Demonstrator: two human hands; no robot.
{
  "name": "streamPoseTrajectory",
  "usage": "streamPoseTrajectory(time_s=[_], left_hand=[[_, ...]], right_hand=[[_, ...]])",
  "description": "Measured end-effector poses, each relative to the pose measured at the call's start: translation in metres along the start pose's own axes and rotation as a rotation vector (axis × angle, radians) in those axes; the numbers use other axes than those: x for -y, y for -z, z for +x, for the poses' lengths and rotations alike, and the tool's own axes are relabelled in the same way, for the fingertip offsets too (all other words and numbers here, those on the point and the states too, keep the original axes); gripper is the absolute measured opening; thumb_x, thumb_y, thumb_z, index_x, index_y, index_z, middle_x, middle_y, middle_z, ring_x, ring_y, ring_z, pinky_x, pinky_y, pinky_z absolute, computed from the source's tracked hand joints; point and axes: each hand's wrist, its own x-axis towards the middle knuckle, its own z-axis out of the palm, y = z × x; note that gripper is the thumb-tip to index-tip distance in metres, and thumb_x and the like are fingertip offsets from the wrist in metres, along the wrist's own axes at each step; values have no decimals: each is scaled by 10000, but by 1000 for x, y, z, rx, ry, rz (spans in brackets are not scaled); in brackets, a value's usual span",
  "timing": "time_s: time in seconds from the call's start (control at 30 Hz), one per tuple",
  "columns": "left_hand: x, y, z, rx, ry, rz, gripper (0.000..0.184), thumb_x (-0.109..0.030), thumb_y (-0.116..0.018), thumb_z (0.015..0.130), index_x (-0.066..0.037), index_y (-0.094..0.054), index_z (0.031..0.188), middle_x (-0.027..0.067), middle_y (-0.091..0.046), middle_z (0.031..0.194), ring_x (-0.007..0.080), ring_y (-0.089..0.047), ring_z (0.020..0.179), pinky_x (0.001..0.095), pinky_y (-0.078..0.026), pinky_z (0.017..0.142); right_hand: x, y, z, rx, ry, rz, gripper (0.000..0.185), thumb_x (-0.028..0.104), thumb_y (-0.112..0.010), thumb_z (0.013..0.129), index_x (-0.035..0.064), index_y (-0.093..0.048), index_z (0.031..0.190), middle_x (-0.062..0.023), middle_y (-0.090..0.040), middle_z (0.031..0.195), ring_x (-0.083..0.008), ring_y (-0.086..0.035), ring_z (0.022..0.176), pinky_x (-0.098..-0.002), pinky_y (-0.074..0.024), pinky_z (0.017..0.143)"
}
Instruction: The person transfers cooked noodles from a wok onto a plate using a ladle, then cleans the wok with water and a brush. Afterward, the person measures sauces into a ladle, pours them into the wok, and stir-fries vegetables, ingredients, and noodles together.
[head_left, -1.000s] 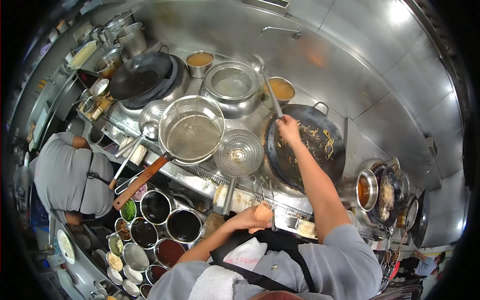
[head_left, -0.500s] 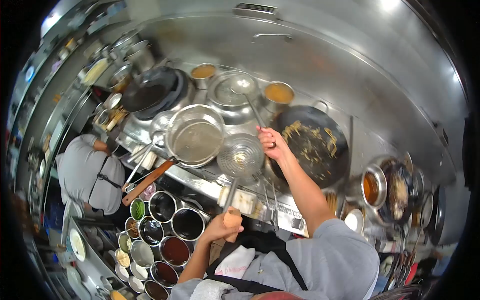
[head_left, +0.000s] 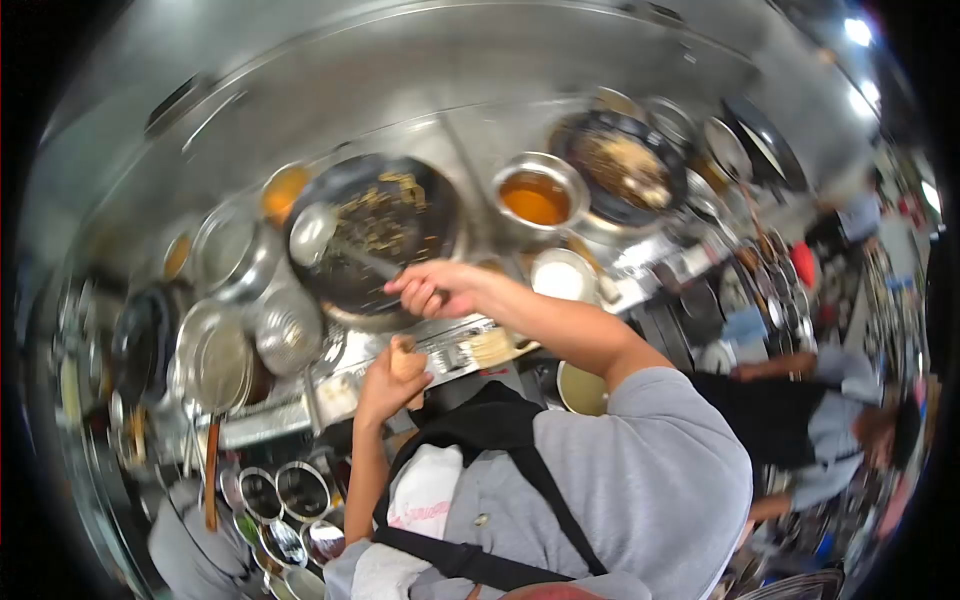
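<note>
My right hand (head_left: 435,290) is wrapped round the handle of a metal ladle (head_left: 313,234), whose bowl hangs over the left part of a black wok (head_left: 400,240). Yellowish strips and small bits of food lie in that wok. Nearer my body, my left hand (head_left: 392,380) is closed round a tan, rounded object (head_left: 407,362) that I cannot identify. Left of this hand, a perforated strainer (head_left: 289,332) rests with its handle pointing toward me.
A pot of amber liquid (head_left: 535,198) and a wok of frying food (head_left: 620,170) are at the right. A wooden-handled sieve (head_left: 222,370) lies left, above sauce containers (head_left: 302,490). One co-worker (head_left: 195,540) is lower left; others (head_left: 835,430) are at the right.
The view has swung right, so the wok now appears further left. The ladle has moved from above the pots at the back to over the wok. Both hands keep their holds.
</note>
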Motion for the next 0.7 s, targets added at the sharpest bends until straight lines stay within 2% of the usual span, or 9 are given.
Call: streamPoseTrajectory(time_s=[0.17, 0.23, 0.27, 0.3, 0.4, 0.5, 0.53, 0.63, 0.7], left_hand=[[-22, -40, 2, 98, 50, 26, 620, -268, -857, 650, 15, -573, 1123, 136, -672, 941, 216, -652, 857, 350, -514, 784], [-22, -46, -6, 164, 11, 81, 641, -296, -853, 652, 21, -572, 1134, 153, -675, 917, 242, -661, 857, 357, -512, 782], [-11, -49, -7, 156, 2, 166, 648, -351, -834, 661, 24, -572, 1120, 196, -675, 910, 314, -671, 864, 388, -511, 782], [-14, -48, -13, 125, 30, 168, 648, -351, -834, 661, 24, -572, 1120, 196, -675, 910, 314, -671, 864, 388, -511, 782], [-29, -49, -19, 195, 94, 391, 637, -411, -804, 666, 21, -568, 1070, 257, -661, 920, 422, -643, 886, 448, -501, 778], [-28, -41, -30, 148, 125, 353, 670, -368, -822, 671, 13, -563, 1158, 229, -670, 949, 384, -655, 911, 399, -505, 795], [-26, -37, -37, 92, 108, 330, 634, -341, -827, 673, 16, -570, 1130, 221, -676, 925, 370, -668, 877, 398, -513, 766], [-9, -10, -63, -44, 155, 224, 644, -411, -811, 665, 22, -565, 1073, 246, -662, 892, 420, -645, 870, 446, -501, 762], [6, 18, -87, -136, 156, 189, 635, -383, -821, 661, 20, -566, 1080, 242, -665, 887, 416, -651, 859, 436, -509, 749]], right_hand=[[-48, 56, -74, -92, 76, 18, 80, 106, -481, 959, 81, -507, 1031, 93, -400, 626, 3, -368, 465, -152, -253, 373], [-66, 77, -96, -176, 169, -197, 252, 105, -524, 939, 62, -475, 1182, 77, -390, 646, -6, -354, 461, -176, -250, 367], [-72, 77, -106, -288, 209, -335, 275, 105, -539, 930, 53, -473, 1192, 72, -385, 640, -13, -351, 452, -189, -260, 363], [-77, 76, -114, -391, 247, -476, 298, 105, -555, 922, 43, -470, 1201, 67, -379, 635, -20, -348, 444, -202, -269, 359], [-77, 79, -122, -603, 351, -850, 346, 133, -580, 876, 7, -495, 1187, 39, -458, 641, -59, -421, 471, -246, -319, 381], [-62, 89, -107, -728, 480, -1163, 368, 134, -567, 859, -26, -494, 1183, 1, -503, 661, -97, -478, 487, -269, -372, 403], [-59, 76, -101, -781, 536, -1252, 339, 130, -553, 861, -32, -511, 1155, -12, -518, 670, -109, -495, 491, -278, -386, 411], [-50, 53, -63, -810, 574, -1243, 333, 118, -553, 851, -14, -532, 1156, -29, -544, 663, -123, -512, 494, -284, -411, 418], [-44, 47, -28, -738, 635, -1274, 331, 119, -561, 848, -8, -534, 1152, -19, -516, 629, -120, -498, 471, -292, -406, 396]])
